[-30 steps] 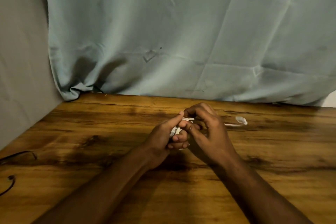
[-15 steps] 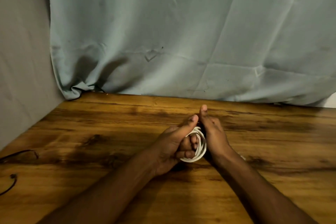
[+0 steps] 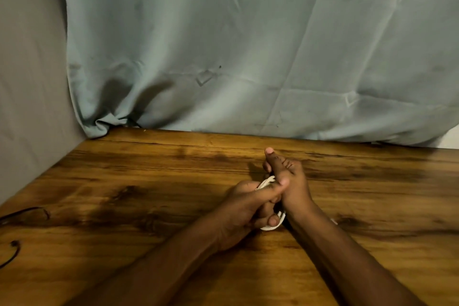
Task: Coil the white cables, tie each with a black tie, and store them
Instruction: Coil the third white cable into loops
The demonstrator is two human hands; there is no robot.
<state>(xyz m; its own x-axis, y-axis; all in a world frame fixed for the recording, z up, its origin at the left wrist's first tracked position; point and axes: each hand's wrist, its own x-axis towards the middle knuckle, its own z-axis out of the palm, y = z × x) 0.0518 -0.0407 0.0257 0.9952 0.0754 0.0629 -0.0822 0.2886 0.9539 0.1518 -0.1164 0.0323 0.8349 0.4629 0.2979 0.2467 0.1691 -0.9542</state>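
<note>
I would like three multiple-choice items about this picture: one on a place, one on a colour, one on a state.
1. Where is the coiled cable?
A. between both hands
B. at the table's left edge
C. hanging on the curtain

2. What colour is the curtain?
A. red
B. pale blue-green
C. black

3. How is the left hand?
A. flat on the table
B. out of view
C. curled round the coil

Key: 1 A, loops show between left and right hand; 2 B, backdrop cloth; 3 C, fingers wrap the loops.

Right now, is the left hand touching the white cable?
Touching. The head view shows the left hand with its fingers curled round the coiled white cable, and its thumb lies across the top of the coil beside the right hand.
</note>
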